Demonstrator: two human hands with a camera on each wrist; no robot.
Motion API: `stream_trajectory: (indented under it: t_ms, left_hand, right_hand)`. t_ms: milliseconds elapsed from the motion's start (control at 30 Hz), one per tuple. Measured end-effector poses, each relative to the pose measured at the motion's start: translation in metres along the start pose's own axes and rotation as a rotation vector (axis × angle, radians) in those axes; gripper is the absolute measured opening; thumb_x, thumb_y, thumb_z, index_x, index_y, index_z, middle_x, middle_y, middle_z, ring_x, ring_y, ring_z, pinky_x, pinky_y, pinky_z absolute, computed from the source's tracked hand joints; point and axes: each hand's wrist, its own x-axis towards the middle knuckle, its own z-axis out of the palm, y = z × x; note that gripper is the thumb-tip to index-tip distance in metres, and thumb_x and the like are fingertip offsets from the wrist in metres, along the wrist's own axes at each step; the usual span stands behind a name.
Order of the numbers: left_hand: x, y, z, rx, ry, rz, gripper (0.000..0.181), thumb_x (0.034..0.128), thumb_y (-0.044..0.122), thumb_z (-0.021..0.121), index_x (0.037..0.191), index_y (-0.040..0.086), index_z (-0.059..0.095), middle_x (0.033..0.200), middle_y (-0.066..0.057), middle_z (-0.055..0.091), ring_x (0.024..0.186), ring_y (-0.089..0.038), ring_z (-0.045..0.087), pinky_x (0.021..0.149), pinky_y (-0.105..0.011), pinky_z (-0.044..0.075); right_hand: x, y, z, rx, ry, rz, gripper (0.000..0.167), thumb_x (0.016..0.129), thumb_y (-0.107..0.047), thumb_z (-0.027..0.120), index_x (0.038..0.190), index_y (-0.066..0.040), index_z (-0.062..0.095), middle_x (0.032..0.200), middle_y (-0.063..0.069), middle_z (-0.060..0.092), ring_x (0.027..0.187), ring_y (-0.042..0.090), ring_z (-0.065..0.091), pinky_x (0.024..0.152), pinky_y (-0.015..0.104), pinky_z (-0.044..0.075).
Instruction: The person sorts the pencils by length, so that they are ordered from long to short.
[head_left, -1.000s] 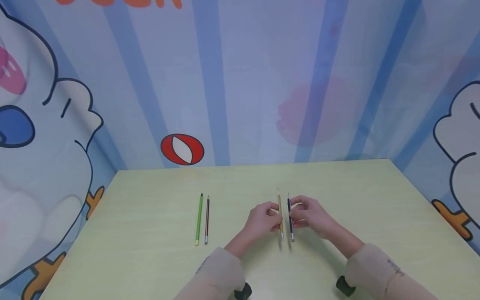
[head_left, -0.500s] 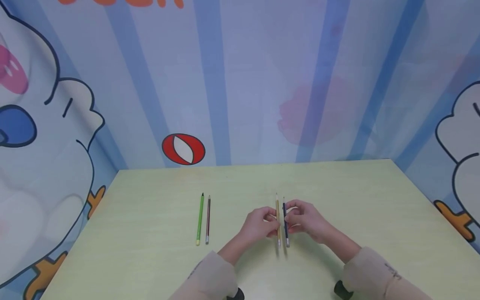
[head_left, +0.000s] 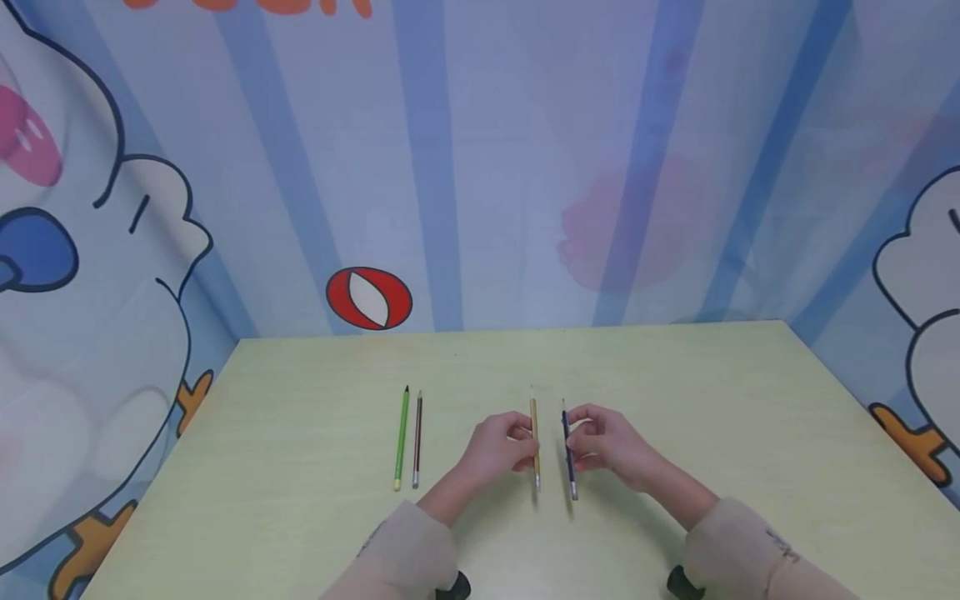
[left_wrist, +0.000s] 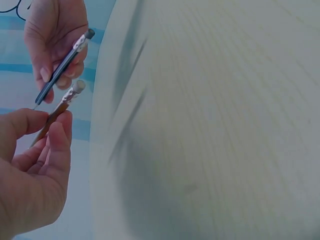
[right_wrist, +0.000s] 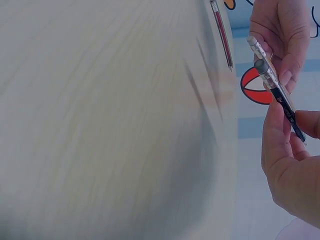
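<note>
Between thumb and fingers my left hand [head_left: 495, 447] pinches a yellow pencil [head_left: 536, 442], its eraser end toward me. My right hand [head_left: 611, 446] pinches a dark blue pencil [head_left: 568, 450] the same way, a small gap to the right of the yellow one. Both pencils are held above the table, and their shadows fall on it in the left wrist view, where the dark pencil [left_wrist: 62, 70] and the yellow-brown pencil [left_wrist: 52, 120] show their metal ferrules and erasers. In the right wrist view, the dark pencil [right_wrist: 282, 102] partly covers the other one.
On the pale wooden table [head_left: 315, 450], left of my hands, lie a green pencil [head_left: 402, 437] and a dark red pencil [head_left: 417, 437], side by side with tips pointing away. A printed backdrop [head_left: 510, 167] stands behind the table's far edge.
My left hand has moved left with the yellow pencil. My right hand has come slightly left and nearer with the dark blue pencil. The gap between the two narrowed, then widened.
</note>
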Motion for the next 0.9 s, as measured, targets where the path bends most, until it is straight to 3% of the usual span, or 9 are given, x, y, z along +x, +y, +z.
stream_trajectory:
  t_ms: [233,667,900]
  left_hand:
    - [0.000,-0.005,-0.030,0.056,0.038,-0.005,0.032,0.0806,0.006,0.057,0.110,-0.005,0.054,0.088,-0.012,0.062,0.063,-0.011,0.062,0.057,-0.023,0.051]
    - [-0.003,-0.016,-0.080,0.186,0.142,-0.128,0.032,0.0822,0.011,0.060,0.112,0.000,0.054,0.087,-0.009,0.063,0.063,-0.010,0.059,0.060,-0.023,0.050]
    - [-0.007,-0.024,-0.097,0.281,0.180,-0.179,0.031,0.0807,0.012,0.061,0.109,0.001,0.055,0.084,-0.007,0.063,0.062,-0.011,0.059,0.059,-0.024,0.051]
  right_hand:
    - [-0.002,0.003,-0.003,0.003,-0.005,-0.001,0.036,0.084,-0.001,0.051,0.114,0.010,0.036,0.074,-0.001,0.054,0.066,0.012,0.057,0.064,0.030,0.052]
    - [-0.004,0.006,-0.006,-0.023,0.001,0.013,0.036,0.086,-0.004,0.050,0.115,0.010,0.036,0.075,0.000,0.053,0.067,0.013,0.056,0.063,0.028,0.052]
    - [-0.004,0.007,-0.007,-0.025,0.011,0.012,0.036,0.085,-0.004,0.051,0.115,0.010,0.037,0.074,0.000,0.053,0.066,0.013,0.055,0.063,0.028,0.052]
